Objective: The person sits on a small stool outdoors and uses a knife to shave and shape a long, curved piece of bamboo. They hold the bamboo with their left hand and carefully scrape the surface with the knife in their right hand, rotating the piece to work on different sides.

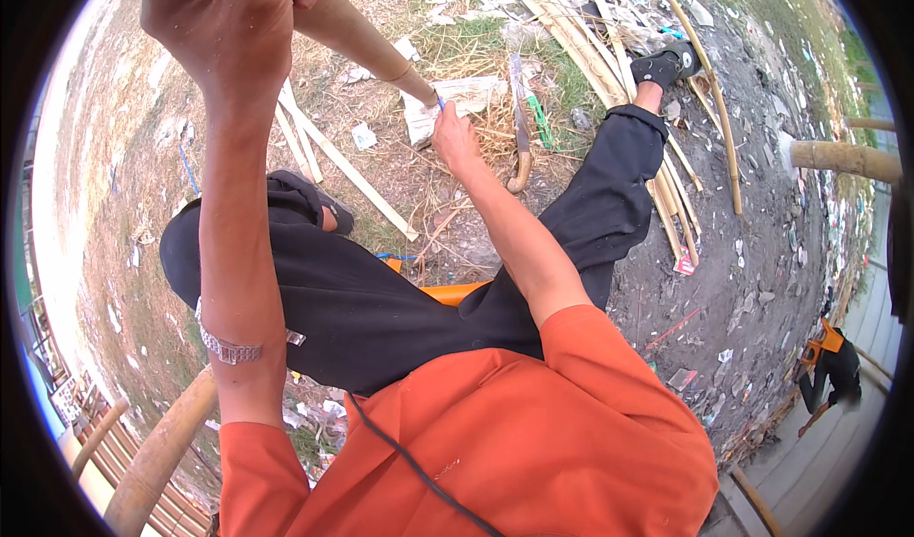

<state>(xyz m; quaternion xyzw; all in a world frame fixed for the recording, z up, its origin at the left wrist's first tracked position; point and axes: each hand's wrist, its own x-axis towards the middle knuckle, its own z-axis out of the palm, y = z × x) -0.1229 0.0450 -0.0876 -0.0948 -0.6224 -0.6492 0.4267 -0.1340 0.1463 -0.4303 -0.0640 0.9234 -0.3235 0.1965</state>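
A long bamboo pole (367, 47) slants down from the upper left toward the middle. My left hand (228, 28), raised high, is closed around its upper part. The pole's lower end rests on or just over a pale wooden block (476, 94) on the ground. Beside that end, my right hand (457, 142) is closed, with a thin blue thing (441, 105) at its fingertips, too small to name. Just right of the hand lies a large knife (520, 128) with a curved wooden handle, and a green plastic piece (540, 121) is next to it.
Split bamboo strips (576, 37) lie by my right foot (666, 64), and a bamboo stick (719, 109) lies beyond. Other strips (347, 170) are near my left foot. Orange seat parts (452, 294) show between my legs. Another person (831, 375) is far right. Litter covers the ground.
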